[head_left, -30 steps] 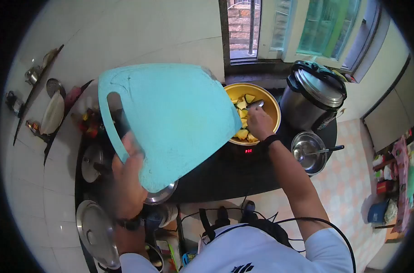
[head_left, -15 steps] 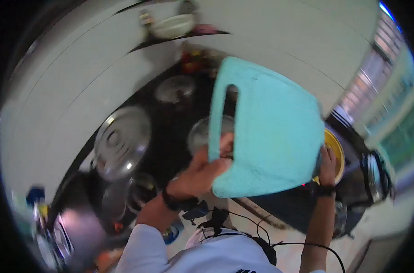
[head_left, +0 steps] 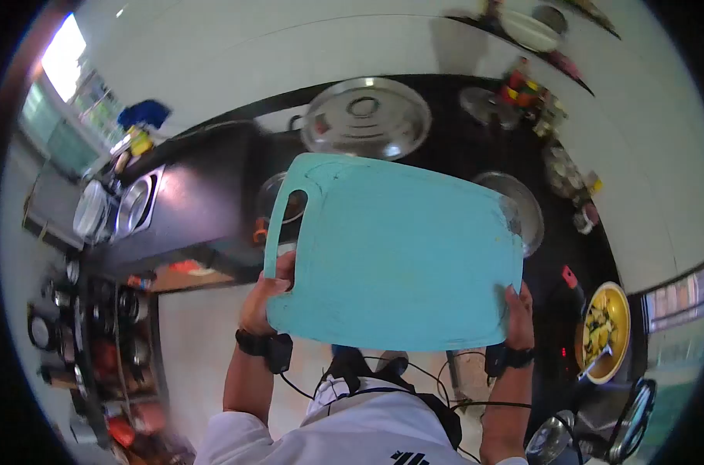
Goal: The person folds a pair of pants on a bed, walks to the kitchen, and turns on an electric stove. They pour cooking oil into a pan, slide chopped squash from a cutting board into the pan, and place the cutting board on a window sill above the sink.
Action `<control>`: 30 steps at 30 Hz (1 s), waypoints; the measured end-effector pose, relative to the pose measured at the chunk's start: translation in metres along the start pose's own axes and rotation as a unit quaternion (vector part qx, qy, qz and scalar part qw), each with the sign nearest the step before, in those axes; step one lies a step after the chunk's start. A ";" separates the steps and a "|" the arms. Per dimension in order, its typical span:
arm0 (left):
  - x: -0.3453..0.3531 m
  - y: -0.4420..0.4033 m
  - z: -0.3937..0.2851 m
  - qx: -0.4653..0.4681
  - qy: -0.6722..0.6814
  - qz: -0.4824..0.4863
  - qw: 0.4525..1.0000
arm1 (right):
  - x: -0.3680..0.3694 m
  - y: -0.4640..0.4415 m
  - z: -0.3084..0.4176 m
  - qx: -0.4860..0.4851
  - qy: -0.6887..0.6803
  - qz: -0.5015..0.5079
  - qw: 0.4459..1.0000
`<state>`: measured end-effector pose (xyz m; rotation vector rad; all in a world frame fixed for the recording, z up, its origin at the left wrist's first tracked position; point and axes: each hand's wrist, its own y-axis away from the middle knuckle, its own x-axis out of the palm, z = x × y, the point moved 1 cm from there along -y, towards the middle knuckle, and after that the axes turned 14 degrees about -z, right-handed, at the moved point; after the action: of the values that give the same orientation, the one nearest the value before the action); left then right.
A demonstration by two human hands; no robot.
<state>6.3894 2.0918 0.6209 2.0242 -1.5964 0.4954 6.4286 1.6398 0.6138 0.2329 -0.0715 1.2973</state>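
Note:
A turquoise cutting board (head_left: 398, 256) is held up in front of my body, its slotted handle at the left. My left hand (head_left: 263, 298) is closed round the handle end, with fingers through the slot. At the board's right edge, my right hand (head_left: 520, 314) grips the lower corner, thumb on the near face. Both wrists wear dark bands with cables. Behind the board, a large round metal lid (head_left: 365, 116) leans on the counter, and a glass lid (head_left: 522, 205) is partly hidden.
On the right stands a yellow bowl (head_left: 619, 310) with chopped food and a spoon. A steel sink (head_left: 137, 203) is set into the dark counter (head_left: 205, 186) at the left. Pots fill a rack (head_left: 108, 341) at lower left. Jars and bottles (head_left: 520, 85) line the wall.
My view has swung left toward the sink. The board has come round nearly level, and my right hand has moved from beside the yellow bowl to the board's right edge.

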 end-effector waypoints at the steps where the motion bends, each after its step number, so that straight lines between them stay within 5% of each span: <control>1: -0.013 0.009 0.008 0.016 0.006 -0.025 1.000 | 0.004 -0.003 -0.005 -0.009 0.012 0.009 1.000; 3: -0.070 0.018 0.013 0.032 0.040 -0.045 0.998 | 0.043 0.001 -0.019 -0.030 0.046 0.030 0.998; 6: -0.106 0.049 -0.021 0.053 0.185 -0.064 0.979 | 0.114 0.019 -0.033 0.065 0.087 0.053 0.993; 12: -0.197 0.096 -0.059 0.080 0.301 -0.023 0.950 | 0.254 0.056 -0.126 0.092 -0.047 0.099 0.990; 15: -0.263 0.112 -0.088 0.115 0.083 -0.193 0.971 | 0.354 0.100 -0.149 0.038 0.020 0.142 0.989; 21: -0.373 0.174 -0.139 0.179 0.119 -0.330 0.919 | 0.492 0.168 -0.198 0.141 0.032 0.296 0.944; 26: -0.416 0.214 -0.175 0.298 0.143 -0.415 0.848 | 0.565 0.173 -0.231 0.064 0.198 0.430 0.879; 29: -0.428 0.233 -0.211 0.354 0.118 -0.440 0.817 | 0.617 0.166 -0.254 -0.054 0.227 0.450 0.862; 30: -0.438 0.239 -0.218 0.360 0.108 -0.451 0.810 | 0.639 0.173 -0.234 -0.160 0.266 0.447 0.839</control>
<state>6.0573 2.5219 0.5848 2.8070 -0.1392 0.9700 6.4183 2.3363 0.5254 -0.5289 0.0950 2.2116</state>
